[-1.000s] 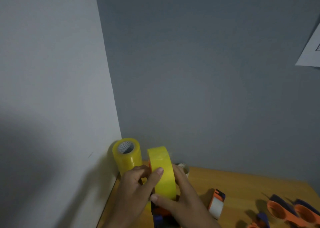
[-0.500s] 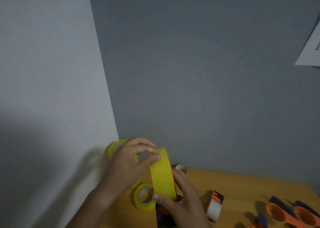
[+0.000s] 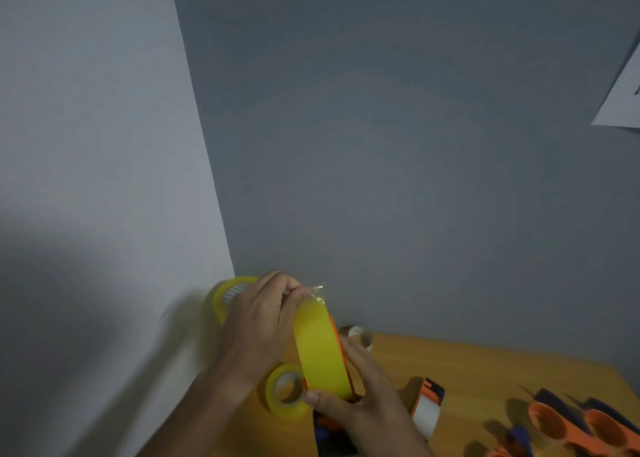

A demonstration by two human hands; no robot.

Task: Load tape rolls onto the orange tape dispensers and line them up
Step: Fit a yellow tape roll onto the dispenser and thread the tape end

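Now our left hand (image 3: 258,325) pinches the sticky free end above the stiff, light yellow tape roll (image 3: 320,351). Our right hand (image 3: 356,396) clasps its lower rim; we'd grip its edges.

Three yellow tape rolls (image 3: 320,349) visible

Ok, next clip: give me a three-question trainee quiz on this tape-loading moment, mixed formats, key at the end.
1. True or false: the left hand pinches the loose tape end at the top of the yellow tape roll.
2. Multiple choice: where does the right hand grip? A) the lower part of the held roll and its dispenser; B) the empty orange dispensers at the right; C) the paper on the wall.
3. Fill in: a second yellow roll lies on the wooden table, just ____ the held roll.

Key: 1 true; 2 A; 3 left of.
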